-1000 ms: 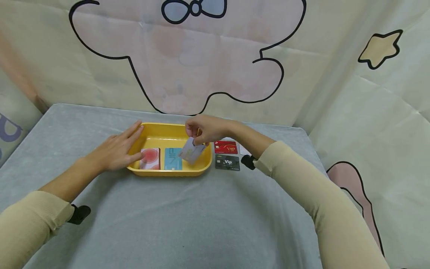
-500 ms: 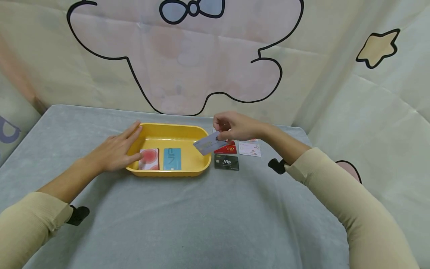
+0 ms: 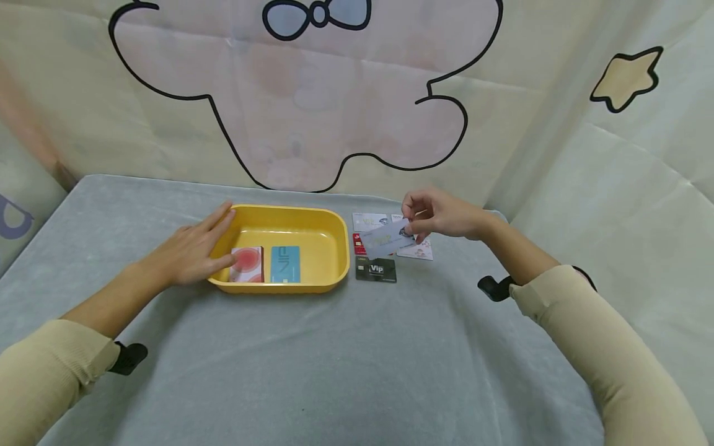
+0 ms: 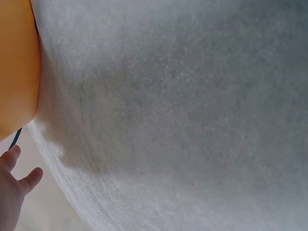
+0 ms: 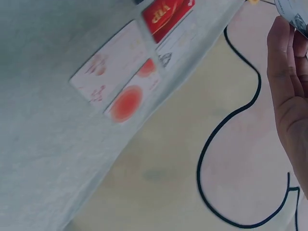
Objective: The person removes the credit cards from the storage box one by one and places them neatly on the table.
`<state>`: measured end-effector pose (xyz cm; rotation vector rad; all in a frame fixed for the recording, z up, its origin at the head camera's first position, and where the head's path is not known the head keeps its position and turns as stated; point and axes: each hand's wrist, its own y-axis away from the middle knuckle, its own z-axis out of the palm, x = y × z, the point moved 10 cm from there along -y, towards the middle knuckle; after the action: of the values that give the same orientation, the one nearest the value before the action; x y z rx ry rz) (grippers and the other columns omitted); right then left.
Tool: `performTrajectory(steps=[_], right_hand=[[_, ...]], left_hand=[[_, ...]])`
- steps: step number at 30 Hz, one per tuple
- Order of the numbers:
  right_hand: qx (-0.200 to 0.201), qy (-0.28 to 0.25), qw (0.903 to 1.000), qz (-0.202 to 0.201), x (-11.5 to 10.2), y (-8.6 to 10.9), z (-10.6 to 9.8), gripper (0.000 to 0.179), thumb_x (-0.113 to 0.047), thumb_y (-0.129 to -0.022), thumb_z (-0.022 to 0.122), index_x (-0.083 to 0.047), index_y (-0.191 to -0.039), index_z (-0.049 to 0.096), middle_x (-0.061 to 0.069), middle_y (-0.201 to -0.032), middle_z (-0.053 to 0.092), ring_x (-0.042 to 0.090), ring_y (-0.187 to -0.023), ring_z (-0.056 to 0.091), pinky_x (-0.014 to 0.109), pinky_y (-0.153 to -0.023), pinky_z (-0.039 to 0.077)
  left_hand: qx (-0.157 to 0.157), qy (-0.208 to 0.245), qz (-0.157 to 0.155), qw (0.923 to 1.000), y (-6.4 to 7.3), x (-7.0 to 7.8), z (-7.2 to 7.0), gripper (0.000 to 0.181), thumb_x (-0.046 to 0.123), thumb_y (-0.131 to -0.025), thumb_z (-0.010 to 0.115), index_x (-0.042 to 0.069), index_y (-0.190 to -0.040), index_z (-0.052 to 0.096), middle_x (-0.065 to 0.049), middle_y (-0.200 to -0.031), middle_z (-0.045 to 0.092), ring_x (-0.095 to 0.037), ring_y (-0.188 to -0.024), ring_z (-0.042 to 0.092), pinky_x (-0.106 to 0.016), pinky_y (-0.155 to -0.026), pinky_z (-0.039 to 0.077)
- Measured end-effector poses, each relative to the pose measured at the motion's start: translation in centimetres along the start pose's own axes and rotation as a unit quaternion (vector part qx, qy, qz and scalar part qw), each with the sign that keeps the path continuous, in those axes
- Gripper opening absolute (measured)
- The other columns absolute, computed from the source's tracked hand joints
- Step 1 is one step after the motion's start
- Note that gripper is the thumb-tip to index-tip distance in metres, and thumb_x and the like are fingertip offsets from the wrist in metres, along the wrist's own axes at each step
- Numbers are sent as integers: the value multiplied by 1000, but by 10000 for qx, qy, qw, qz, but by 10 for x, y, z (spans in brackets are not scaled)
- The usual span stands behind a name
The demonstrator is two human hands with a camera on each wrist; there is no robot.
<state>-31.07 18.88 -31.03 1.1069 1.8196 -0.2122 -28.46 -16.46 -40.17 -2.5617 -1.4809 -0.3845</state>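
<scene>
In the head view my right hand [image 3: 443, 215] pinches a pale silvery card [image 3: 385, 239] by its right end, above several cards lying on the table. My left hand [image 3: 186, 251] rests with spread fingers on the left rim of a yellow tray [image 3: 326, 215]. Inside the tray lie a card with red circles [image 3: 248, 260] and a blue card [image 3: 286, 264]. The right wrist view catches my right hand [image 5: 291, 86] at its edge, the held card [image 5: 291, 12] partly cut off. Only a few fingers of my left hand [image 4: 14, 187] show in the left wrist view.
Right of the tray lie a black Vip card [image 3: 376, 270], a red VIP card [image 5: 168, 17], a white floral card [image 5: 113, 60], a white card with a red circle [image 5: 127, 103] and another pale card [image 3: 369, 221]. A grey cloth [image 3: 312, 371] covers the table.
My right hand has moved rightward from over the tray, carrying the pale card out to above the cards on the table. My left hand has stayed on the tray's rim.
</scene>
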Motion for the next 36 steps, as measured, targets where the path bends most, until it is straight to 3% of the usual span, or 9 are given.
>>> performTrajectory(steps=[8, 19, 28, 36], right_hand=[[135, -10, 9989, 445, 54, 19, 0, 20, -8, -92, 69, 0, -99, 51, 20, -116, 61, 37, -104, 60, 43, -79, 59], [317, -246, 9960, 796, 111, 35, -4, 26, -8, -94, 67, 6, -106, 49, 25, -102, 59, 33, -98, 59, 40, -80, 59], [508, -318, 9929, 1029, 141, 42, -9, 25, -9, -94, 67, 4, -104, 49, 21, -95, 61, 33, -94, 62, 38, -79, 59], [697, -366, 9870, 1399, 158, 45, -5, 25, -8, -92, 69, 4, -103, 49, 15, -84, 63, 23, -74, 64, 33, -70, 60]], left_hand=[[44, 8, 3, 10000, 0, -1, 1, 84, 41, -96, 55, -4, -156, 18, -19, -165, 9, -49, -133, 42, -69, -99, 36], [69, -14, -2, 10000, 0, -2, 0, 85, 42, -95, 56, -4, -156, 19, -19, -165, 10, -48, -133, 43, -68, -99, 36], [89, 14, 17, 10000, -1, -3, 1, 85, 41, -96, 56, -5, -156, 19, -19, -165, 10, -48, -133, 43, -67, -99, 36], [63, 30, 31, 10000, -1, -4, 1, 85, 42, -96, 56, -4, -156, 18, -19, -165, 9, -49, -133, 43, -67, -100, 35]])
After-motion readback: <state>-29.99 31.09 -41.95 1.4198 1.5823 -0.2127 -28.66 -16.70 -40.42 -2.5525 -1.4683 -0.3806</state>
